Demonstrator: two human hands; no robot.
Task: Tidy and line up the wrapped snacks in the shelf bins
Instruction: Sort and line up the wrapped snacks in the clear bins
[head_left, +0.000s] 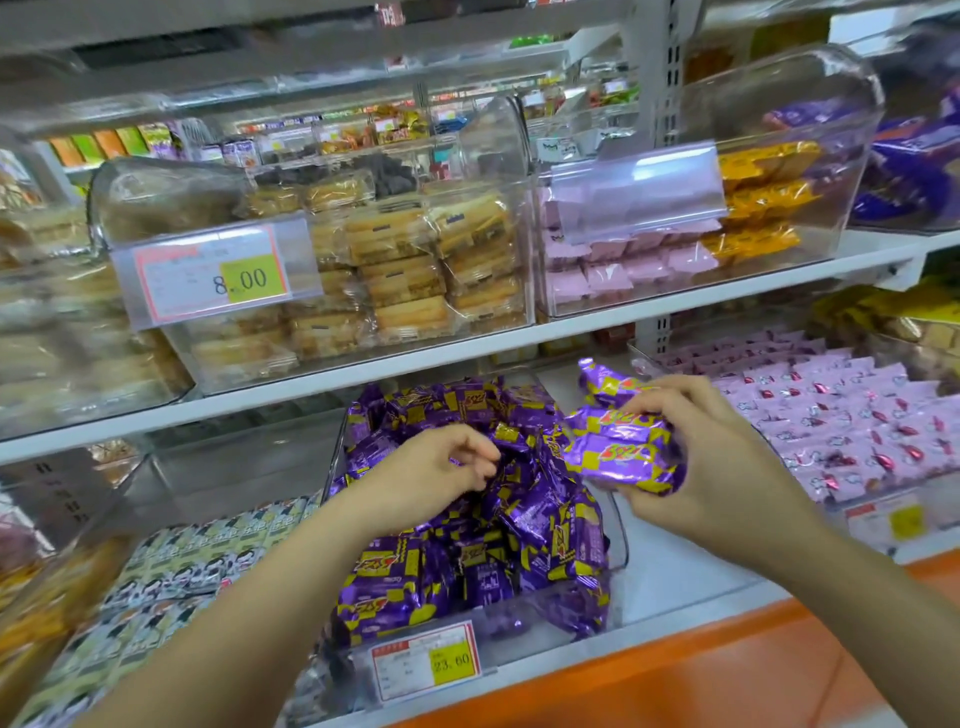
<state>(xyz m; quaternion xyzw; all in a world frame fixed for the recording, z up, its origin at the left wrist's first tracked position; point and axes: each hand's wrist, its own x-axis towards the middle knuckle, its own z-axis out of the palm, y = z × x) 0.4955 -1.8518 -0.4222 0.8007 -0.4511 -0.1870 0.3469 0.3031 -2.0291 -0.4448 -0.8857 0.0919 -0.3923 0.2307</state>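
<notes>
Right hand (727, 467) grips stacked purple snacks (618, 452) at the bin's (619, 545) two o'clock. Left hand (431, 467) pinches a wrapper (511, 439) amid its pile.

The upper price tag (215, 275) reads 8.00, the lower price tag (427, 661) 23.00.

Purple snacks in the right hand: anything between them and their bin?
No lid or barrier shows. The left hand pinches a pack inside the bin, and jumbled packs cover where the held snacks would land.
</notes>
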